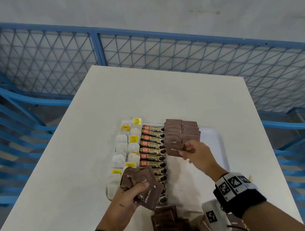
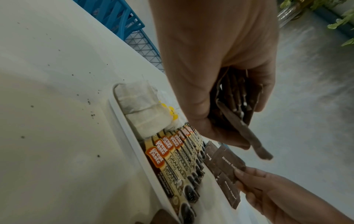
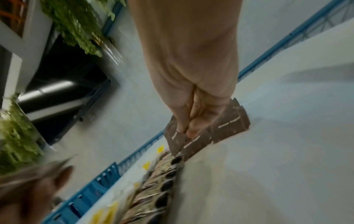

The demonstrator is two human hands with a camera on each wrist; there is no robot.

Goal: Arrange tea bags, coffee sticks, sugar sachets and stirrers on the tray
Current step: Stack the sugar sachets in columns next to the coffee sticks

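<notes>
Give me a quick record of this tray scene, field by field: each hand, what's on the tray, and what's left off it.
left hand: grips bunch of sugar sachets
right hand: pinches one sachet at sugar row
tray: tea bags, coffee sticks, sugar row
off tray: loose sachet pile on table
stirrers: none on tray

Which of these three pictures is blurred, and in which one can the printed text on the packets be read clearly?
Right wrist view: motion-blurred, worst at the green plants and the left hand. Left wrist view: sharp on the gold coffee sticks, their print readable. Head view: evenly lit; the blue mesh fence bends from the wide lens, and the brown sugar sachet pinched by the right hand is readable.
</notes>
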